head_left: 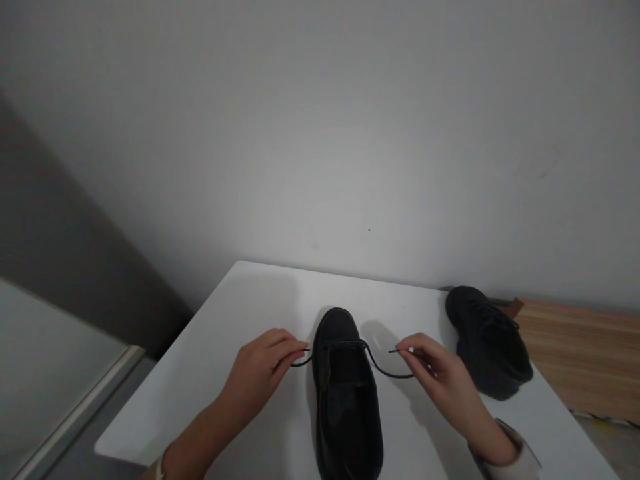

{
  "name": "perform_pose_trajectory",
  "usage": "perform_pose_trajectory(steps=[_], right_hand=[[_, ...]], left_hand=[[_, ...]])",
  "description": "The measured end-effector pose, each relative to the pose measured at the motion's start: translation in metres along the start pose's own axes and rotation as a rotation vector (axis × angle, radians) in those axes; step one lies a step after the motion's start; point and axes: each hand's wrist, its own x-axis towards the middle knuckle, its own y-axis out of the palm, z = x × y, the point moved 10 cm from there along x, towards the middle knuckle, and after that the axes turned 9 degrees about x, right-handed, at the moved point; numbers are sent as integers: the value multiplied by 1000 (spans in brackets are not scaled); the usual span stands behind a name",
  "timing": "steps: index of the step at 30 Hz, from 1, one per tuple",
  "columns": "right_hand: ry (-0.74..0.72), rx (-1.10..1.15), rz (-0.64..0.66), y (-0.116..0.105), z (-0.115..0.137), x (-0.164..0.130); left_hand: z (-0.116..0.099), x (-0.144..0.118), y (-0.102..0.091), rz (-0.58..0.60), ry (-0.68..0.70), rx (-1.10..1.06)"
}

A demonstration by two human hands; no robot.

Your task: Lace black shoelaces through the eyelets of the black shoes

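Note:
A black shoe point(345, 413) rests on the white table between my hands, its toe pointing away from me. One black shoelace point(393, 376) runs across the front of its opening and comes out on both sides. On the left of the shoe, my left hand point(267, 360) pinches one lace end between thumb and fingertips. My right hand point(435, 373), to the right of the shoe, pinches the other end, whose tip sticks out toward the shoe. Both hands are held apart from the shoe itself.
A second black shoe point(487, 340), with its lace in, stands at the table's right edge. The white table point(210, 347) meets a grey wall point(320, 167) at the back. Beyond the right edge is a wood-grain surface point(575, 353).

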Motion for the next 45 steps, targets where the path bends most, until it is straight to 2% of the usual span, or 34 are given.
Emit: perform_pose_trajectory(steps=[6, 16, 21, 26, 30, 37, 45], right_hand=[[65, 74, 57, 32, -18, 0], [109, 134, 89, 54, -15, 1], [45, 116, 78, 59, -7, 1], [-113, 15, -29, 48, 8, 1], [-93, 40, 20, 52, 8, 0], [-62, 80, 52, 55, 14, -4], [45, 57, 88, 54, 26, -9]], left_hand=[[-12, -1, 28, 27, 48, 103], [-16, 2, 48, 103, 30, 120], [-16, 3, 45, 66, 24, 75], [-21, 4, 43, 68, 28, 36], [-20, 4, 42, 54, -13, -23], [-7, 6, 46, 57, -175, -148], [-11, 5, 42, 61, -157, -270]])
